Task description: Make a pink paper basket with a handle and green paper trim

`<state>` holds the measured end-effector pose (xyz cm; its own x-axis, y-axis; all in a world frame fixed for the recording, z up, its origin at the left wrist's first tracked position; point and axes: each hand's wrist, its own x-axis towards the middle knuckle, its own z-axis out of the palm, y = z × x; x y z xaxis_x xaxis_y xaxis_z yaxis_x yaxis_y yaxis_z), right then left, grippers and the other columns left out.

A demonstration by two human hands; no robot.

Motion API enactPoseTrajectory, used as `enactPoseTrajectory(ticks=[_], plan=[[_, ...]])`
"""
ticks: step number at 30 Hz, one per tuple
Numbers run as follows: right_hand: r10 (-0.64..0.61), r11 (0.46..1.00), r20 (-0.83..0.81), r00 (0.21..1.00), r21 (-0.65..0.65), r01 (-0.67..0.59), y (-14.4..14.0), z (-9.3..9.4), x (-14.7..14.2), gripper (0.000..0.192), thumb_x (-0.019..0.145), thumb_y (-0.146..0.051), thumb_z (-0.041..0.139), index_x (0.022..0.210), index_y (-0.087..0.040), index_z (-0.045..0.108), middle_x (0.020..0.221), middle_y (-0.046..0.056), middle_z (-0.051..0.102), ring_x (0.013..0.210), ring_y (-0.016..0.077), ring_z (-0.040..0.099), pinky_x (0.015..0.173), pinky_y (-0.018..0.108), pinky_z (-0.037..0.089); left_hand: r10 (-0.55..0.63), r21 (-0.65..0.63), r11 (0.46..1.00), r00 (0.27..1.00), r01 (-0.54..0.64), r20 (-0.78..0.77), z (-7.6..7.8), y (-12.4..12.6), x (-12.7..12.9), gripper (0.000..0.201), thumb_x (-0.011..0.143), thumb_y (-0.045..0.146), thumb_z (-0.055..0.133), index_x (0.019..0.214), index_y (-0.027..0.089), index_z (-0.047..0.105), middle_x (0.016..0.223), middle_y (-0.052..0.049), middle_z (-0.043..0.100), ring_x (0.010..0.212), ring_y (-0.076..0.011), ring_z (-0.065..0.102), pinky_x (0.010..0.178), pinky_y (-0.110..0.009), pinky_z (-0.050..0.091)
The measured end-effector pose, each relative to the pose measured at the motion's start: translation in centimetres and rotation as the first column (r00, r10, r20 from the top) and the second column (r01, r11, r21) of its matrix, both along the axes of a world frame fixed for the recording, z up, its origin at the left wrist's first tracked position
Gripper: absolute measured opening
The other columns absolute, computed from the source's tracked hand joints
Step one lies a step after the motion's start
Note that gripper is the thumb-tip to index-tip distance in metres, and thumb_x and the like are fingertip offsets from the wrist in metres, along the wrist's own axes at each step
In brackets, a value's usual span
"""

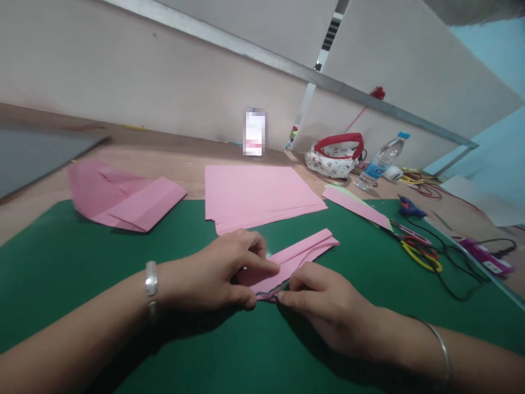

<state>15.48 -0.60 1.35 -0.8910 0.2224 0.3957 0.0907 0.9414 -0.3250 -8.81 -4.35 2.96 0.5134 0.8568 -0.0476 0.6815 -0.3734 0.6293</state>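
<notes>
at the near middle of the flat green mat (192, 350), a narrow folded pink paper strip (301, 251) is held in both hands: its near left end is grasped by the left grip (209, 268), index finger laid across the top, thumb set at the near edge. and that dark-lined edge is pinched between thumb and curled finger by the right grip (336, 306)! beyond, a stack of flat pink paper sheets (258, 191) is laid across the mat's far edge onto the brown wooden worktop (180, 153), flanked on the left by a larger folded pink paper piece (151, 208).
</notes>
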Motion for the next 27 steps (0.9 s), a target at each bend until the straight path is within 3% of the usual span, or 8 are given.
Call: enactPoseTrajectory(ticks=[5,8,27], plan=[[0.010,1.000,0.014,1.000,0.019,-0.010,0.1,0.0,-0.4,0.019,0.089,-0.005,0.051,0.098,-0.013,0.065,0.081,0.007,0.059,0.069,0.0146,0.049,0.058,0.025,0.041,-0.025,0.005,1.000,1.000,0.025,0.014,0.0,-0.1,-0.1,0.044,0.075,0.030,0.072,0.119,0.031,0.066,0.105,-0.005,0.052,0.098,-0.0249,0.053,0.082,-0.036,0.046],[-0.012,0.999,0.030,0.999,0.039,0.010,0.0,0.1,-0.5,0.019,0.090,-0.006,0.049,0.095,-0.014,0.066,0.077,0.006,0.057,0.067,0.0146,0.048,0.056,0.025,0.039,0.051,0.036,0.998,0.999,-0.051,0.009,-0.2,-0.1,0.4,0.040,0.073,0.039,0.076,0.111,0.031,0.070,0.100,-0.004,0.053,0.095,-0.0252,0.053,0.081,-0.037,0.044],[0.036,0.999,0.066,0.997,0.003,-0.036,0.0,0.3,-1.2,0.018,0.089,-0.006,0.049,0.093,-0.013,0.065,0.080,0.007,0.059,0.068,0.0148,0.049,0.057,0.025,0.041,0.054,0.065,0.996,0.998,-0.057,0.044,-0.7,0.3,0.5,0.025,0.077,0.022,0.070,0.099,0.033,0.073,0.095,-0.001,0.056,0.092,-0.0209,0.053,0.079,-0.034,0.043]])
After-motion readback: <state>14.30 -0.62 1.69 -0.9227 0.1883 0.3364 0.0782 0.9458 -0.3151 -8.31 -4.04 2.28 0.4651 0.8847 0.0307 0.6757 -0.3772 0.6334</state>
